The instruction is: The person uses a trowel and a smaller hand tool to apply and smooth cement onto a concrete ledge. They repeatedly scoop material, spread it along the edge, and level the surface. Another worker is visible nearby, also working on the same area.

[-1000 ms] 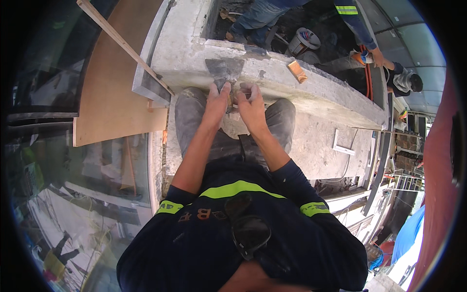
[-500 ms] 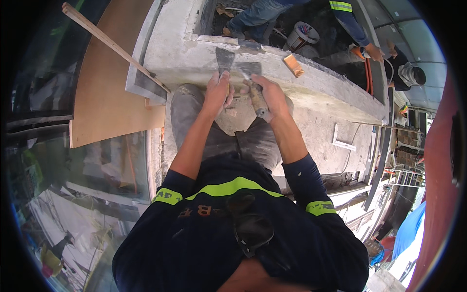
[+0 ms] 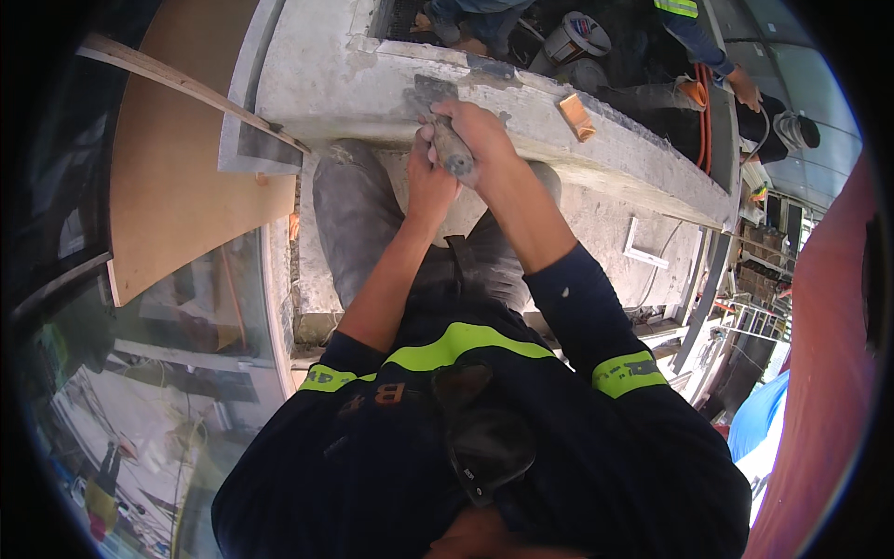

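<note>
My right hand [image 3: 484,135] is wrapped around the worn handle of a putty knife [image 3: 453,154]. Its wide grey blade points away from me, over the concrete ledge [image 3: 363,107]. Close below and left of it, my left hand [image 3: 431,186] is closed, its fingers up against the right hand's grip. The left hand's own putty knife is mostly hidden behind the right hand and its tool. Both blades appear to overlap near the ledge's top face, and I cannot tell whether they touch it.
An orange-brown wooden block [image 3: 577,117] lies on the ledge. Beyond it are a white bucket [image 3: 575,39], red pipes [image 3: 704,112] and a co-worker's arm [image 3: 740,86]. A wooden strip [image 3: 186,88] and a plywood sheet [image 3: 186,186] stand at left. A white angled piece [image 3: 643,253] lies at right.
The two hands, apart before with a putty knife each, have come together. My right hand moved left and away from me, over the left one. The left blade is now largely covered.
</note>
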`<state>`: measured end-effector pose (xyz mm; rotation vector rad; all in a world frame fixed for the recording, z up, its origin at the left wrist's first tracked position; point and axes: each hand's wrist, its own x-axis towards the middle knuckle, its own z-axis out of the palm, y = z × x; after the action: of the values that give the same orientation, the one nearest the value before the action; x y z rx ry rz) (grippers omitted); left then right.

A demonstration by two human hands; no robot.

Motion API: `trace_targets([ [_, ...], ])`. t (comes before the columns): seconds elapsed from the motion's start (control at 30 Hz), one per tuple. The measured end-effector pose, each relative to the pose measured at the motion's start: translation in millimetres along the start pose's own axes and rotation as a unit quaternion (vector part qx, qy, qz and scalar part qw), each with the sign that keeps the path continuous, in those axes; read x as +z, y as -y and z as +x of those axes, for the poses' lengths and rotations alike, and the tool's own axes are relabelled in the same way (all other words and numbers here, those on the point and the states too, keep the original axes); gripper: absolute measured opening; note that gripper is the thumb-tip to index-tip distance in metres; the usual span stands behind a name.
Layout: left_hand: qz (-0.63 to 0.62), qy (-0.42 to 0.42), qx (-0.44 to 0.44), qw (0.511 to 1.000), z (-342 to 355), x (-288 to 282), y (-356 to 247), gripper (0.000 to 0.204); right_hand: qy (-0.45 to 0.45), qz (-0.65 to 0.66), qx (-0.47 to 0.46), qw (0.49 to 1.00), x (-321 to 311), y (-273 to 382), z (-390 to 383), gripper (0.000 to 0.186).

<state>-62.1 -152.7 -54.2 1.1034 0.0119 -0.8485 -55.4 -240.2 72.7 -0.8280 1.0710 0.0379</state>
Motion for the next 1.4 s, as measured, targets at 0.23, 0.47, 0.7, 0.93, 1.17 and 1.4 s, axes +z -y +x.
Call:
trace_targets([
  [0.23,-0.014,-0.012,0.058,0.998,0,9,0,0.022,0.252,0.204,0.032,0.945,-32,-5,6,0.021],
  [0.47,-0.016,0.029,0.047,0.998,-5,2,-8,0.019,-0.029,-0.049,-0.006,0.998,-19,-6,-17,0.018],
  [0.7,-0.039,0.033,0.039,0.998,-4,5,-10,0.022,-0.004,-0.027,-0.039,0.999,-15,0,19,0.019],
  [0.93,-0.043,0.007,-0.007,0.999,-5,6,-11,0.022,-0.038,0.028,-0.047,0.998,-8,4,12,0.016],
  [1.17,-0.032,0.026,-0.036,0.998,-3,3,-17,0.022,-0.028,0.042,-0.061,0.997,3,15,27,0.013],
  [1.4,0.413,-0.065,0.127,0.900,-24,-34,-61,0.042,-0.030,0.122,-0.155,0.980,-71,44,6,0.018],
])
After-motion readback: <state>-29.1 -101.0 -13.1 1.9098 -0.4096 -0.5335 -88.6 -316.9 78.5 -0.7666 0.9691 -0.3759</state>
